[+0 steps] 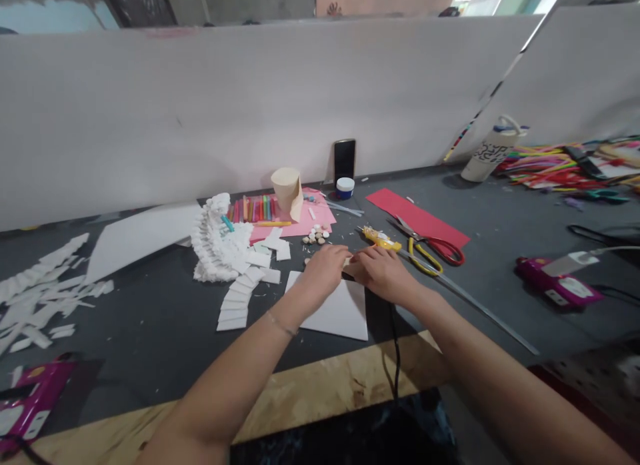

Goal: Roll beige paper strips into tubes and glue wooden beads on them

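Pointing inwd., L hand (324,268) meets R hand (383,270) at beige pc. (347,267)

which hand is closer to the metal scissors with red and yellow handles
Right: the right hand is a little left of the scissors. The left hand is farther left, beyond the right hand.

1. We see a dark gray tabletop (150,345) with a wood front edge (315,391).
2. On the left, we see white strips (65,251), a big white sheet (145,235) and a purple box (50,379).
3. In the middle, we find pink paper (323,215), a white square (340,315) and a blue jar (345,189).
4. On the right, we spot red paper (390,201) and a white bottle (485,158).
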`<state>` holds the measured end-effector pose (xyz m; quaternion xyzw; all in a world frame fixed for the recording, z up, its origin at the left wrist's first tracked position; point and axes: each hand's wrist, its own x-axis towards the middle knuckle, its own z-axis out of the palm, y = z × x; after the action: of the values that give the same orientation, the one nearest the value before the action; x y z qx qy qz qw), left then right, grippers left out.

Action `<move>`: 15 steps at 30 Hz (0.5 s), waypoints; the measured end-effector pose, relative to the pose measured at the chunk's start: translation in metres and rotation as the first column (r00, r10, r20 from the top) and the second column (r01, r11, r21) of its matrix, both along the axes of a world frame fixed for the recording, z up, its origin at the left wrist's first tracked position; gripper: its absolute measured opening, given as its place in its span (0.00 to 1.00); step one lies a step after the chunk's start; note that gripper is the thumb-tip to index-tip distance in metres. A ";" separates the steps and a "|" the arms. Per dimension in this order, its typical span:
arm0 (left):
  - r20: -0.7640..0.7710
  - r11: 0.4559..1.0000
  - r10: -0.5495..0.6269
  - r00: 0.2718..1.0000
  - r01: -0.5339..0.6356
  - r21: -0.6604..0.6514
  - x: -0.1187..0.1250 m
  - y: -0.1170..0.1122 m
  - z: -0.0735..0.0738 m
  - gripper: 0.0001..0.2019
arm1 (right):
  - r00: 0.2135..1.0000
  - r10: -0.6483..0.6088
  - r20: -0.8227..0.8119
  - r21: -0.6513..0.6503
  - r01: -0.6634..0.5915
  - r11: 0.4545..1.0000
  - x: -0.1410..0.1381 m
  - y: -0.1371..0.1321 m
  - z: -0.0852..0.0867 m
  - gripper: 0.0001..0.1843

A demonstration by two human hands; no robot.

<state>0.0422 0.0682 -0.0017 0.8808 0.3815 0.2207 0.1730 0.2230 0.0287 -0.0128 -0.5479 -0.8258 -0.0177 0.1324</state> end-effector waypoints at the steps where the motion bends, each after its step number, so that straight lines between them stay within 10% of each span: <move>1: -0.014 1.000 -0.003 1.000 0.003 -0.004 0.011 0.004 -0.002 0.13 | 1.000 -0.009 -0.006 0.016 0.009 1.000 -0.001 -0.003 -0.003 0.14; 8: -0.105 1.000 0.015 0.994 -0.015 0.002 0.029 0.020 0.006 0.10 | 0.986 -0.095 -0.136 0.059 0.104 0.993 0.026 -0.019 -0.023 0.14; 15: -0.124 0.985 0.170 0.978 -0.171 0.006 -0.006 0.009 0.030 0.07 | 0.957 -0.059 -0.282 0.044 0.074 0.996 0.032 -0.014 -0.032 0.20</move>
<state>0.0362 0.0775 0.0279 0.8564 0.4661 0.1787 0.1316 0.2547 0.0146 -0.0449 -0.5686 -0.7790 0.0334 0.2624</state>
